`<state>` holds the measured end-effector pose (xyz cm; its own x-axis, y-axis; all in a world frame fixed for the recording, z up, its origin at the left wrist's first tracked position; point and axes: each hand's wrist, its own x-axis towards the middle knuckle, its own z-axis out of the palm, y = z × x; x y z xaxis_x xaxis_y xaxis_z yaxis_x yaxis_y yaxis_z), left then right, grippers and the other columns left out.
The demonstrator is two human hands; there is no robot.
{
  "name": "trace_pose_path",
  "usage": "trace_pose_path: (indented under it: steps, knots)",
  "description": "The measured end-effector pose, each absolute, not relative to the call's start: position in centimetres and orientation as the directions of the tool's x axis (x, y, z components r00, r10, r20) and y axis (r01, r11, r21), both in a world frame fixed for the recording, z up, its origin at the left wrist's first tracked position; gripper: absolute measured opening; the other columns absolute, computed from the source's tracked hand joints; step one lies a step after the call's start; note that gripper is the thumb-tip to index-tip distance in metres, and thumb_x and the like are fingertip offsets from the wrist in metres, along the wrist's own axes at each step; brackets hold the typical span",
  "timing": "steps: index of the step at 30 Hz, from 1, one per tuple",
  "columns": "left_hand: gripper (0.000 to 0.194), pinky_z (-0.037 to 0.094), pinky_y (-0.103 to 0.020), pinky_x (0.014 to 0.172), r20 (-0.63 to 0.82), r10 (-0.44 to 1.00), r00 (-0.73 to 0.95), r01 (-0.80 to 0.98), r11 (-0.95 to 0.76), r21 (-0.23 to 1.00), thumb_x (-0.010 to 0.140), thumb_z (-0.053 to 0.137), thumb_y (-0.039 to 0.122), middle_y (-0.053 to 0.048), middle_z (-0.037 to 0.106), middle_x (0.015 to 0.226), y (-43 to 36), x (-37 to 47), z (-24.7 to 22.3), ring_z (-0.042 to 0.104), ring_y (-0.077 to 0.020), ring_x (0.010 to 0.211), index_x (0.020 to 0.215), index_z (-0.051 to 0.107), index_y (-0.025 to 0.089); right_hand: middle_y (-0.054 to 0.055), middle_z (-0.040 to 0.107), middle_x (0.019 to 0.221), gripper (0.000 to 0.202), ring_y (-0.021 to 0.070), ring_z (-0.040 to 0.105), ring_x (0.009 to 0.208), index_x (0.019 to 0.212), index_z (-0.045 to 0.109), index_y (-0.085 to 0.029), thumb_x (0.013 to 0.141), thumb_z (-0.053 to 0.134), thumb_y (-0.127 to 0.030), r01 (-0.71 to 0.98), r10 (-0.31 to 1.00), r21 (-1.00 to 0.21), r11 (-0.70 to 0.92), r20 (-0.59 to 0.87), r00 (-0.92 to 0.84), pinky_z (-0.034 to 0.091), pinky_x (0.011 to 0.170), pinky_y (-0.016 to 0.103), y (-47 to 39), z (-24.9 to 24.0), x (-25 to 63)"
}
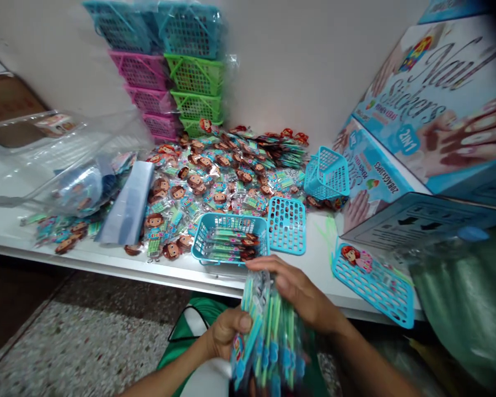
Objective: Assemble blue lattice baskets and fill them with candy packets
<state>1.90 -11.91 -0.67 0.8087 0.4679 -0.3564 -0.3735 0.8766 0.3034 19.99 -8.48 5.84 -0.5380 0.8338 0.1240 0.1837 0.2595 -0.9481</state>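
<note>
My left hand (225, 331) is closed around a thick bundle of clear plastic packets (268, 325) with thin green sticks and blue tags, in front of the table edge. Across the bundle's upper end, my right hand (300, 289) is curved, with its fingers pressed on the plastic. The bundle's lower end is blurred. Just beyond my hands, a small blue basket (231, 223) sits at the table's front edge with several of the same packets lying in it. Beside it, a flat blue perforated panel (287, 226) rests on the packets.
A heap of packets with cartoon heads (219, 171) covers the middle table. Bagged baskets (194, 69) stack against the wall. To the left lie clear plastic packaging (66, 154) and a bluish strip (128, 204). Right are another basket (326, 173), a decorated panel (374, 284) and nail-sticker boxes (434, 105).
</note>
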Motion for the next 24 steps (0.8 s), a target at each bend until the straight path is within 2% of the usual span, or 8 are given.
trace_pose_path:
  steps: [2,5,8,10,12,16,20,24]
  knots:
    - [0.059,0.049,-0.046,0.077,-0.275,0.408,0.87,-0.343,0.904,0.255,0.051,0.074,0.033,-0.016,0.073,0.077,-11.6,2.0,-0.9,0.068,-0.0367,0.082,0.103,0.069,0.006,0.006,0.052,0.134,0.049,0.0226,0.045,0.126,0.13,0.052,-0.025,0.098,0.025,-0.049,0.163,0.835,-0.949,0.27,0.146,-0.53,0.028,0.109,0.043,-7.6,5.8,20.2]
    - [0.064,0.049,-0.044,0.083,-0.197,0.449,0.872,-0.395,0.882,0.258,0.051,0.075,0.027,-0.015,0.074,0.085,-11.4,2.3,-1.3,0.067,-0.0352,0.09,0.111,0.064,0.007,0.006,0.047,0.141,0.054,0.023,0.04,0.13,0.136,0.046,-0.025,0.097,0.022,-0.053,0.165,0.759,-0.912,0.376,0.202,-0.619,0.027,0.11,0.045,-6.4,6.6,20.5]
    - [0.069,0.046,-0.045,0.089,-0.162,0.481,0.861,-0.432,0.862,0.263,0.055,0.075,0.028,-0.016,0.073,0.096,-11.7,2.5,-1.6,0.066,-0.0349,0.096,0.119,0.059,0.008,0.007,0.059,0.126,0.039,0.0202,0.051,0.119,0.13,0.053,-0.024,0.097,0.038,-0.038,0.321,0.695,-0.816,0.482,0.132,-0.707,0.036,0.103,0.04,-6.8,7.3,20.2]
    - [0.066,0.046,-0.045,0.09,-0.174,0.517,0.838,-0.465,0.844,0.268,0.06,0.074,0.034,-0.016,0.072,0.098,-12.0,2.6,-1.7,0.066,-0.0346,0.097,0.119,0.059,0.008,0.006,0.066,0.113,0.036,0.0178,0.058,0.105,0.129,0.052,-0.023,0.095,0.04,-0.025,0.406,0.739,-0.783,0.472,0.1,-0.666,0.044,0.093,0.035,-7.2,7.5,19.9]
    - [0.06,0.047,-0.044,0.088,-0.203,0.555,0.807,-0.492,0.821,0.289,0.064,0.072,0.035,-0.014,0.072,0.099,-12.1,2.5,-1.6,0.067,-0.0334,0.094,0.117,0.061,0.008,0.006,0.065,0.112,0.041,0.0178,0.059,0.102,0.133,0.047,-0.022,0.092,0.042,-0.021,0.454,0.772,-0.766,0.456,0.087,-0.629,0.046,0.09,0.035,-7.4,7.4,19.9]
    - [0.064,0.052,-0.038,0.078,-0.197,0.541,0.817,-0.469,0.824,0.318,0.055,0.078,0.027,-0.013,0.072,0.098,-12.0,2.5,-1.2,0.07,-0.0302,0.083,0.115,0.062,0.01,0.008,0.054,0.133,0.049,0.0229,0.048,0.122,0.136,0.044,-0.024,0.088,0.052,-0.027,0.431,0.698,-0.737,0.521,0.077,-0.712,0.037,0.103,0.041,-6.8,7.5,20.2]
    - [0.073,0.051,-0.039,0.081,-0.151,0.54,0.828,-0.481,0.822,0.304,0.054,0.081,0.03,-0.013,0.072,0.099,-12.1,2.5,-1.2,0.069,-0.0314,0.089,0.12,0.057,0.013,0.008,0.06,0.124,0.041,0.0218,0.055,0.113,0.132,0.05,-0.022,0.092,0.044,-0.03,0.4,0.628,-0.776,0.488,-0.006,-0.778,0.042,0.098,0.039,-6.4,7.8,19.9]
    - [0.066,0.052,-0.038,0.082,-0.204,0.599,0.774,-0.524,0.788,0.324,0.06,0.077,0.026,-0.013,0.072,0.097,-11.8,2.3,-1.1,0.069,-0.0294,0.088,0.121,0.056,0.011,0.007,0.056,0.131,0.045,0.024,0.047,0.124,0.132,0.051,-0.027,0.098,0.029,-0.047,0.438,0.767,-0.83,0.345,-0.02,-0.642,0.03,0.108,0.047,-6.1,7.4,20.1]
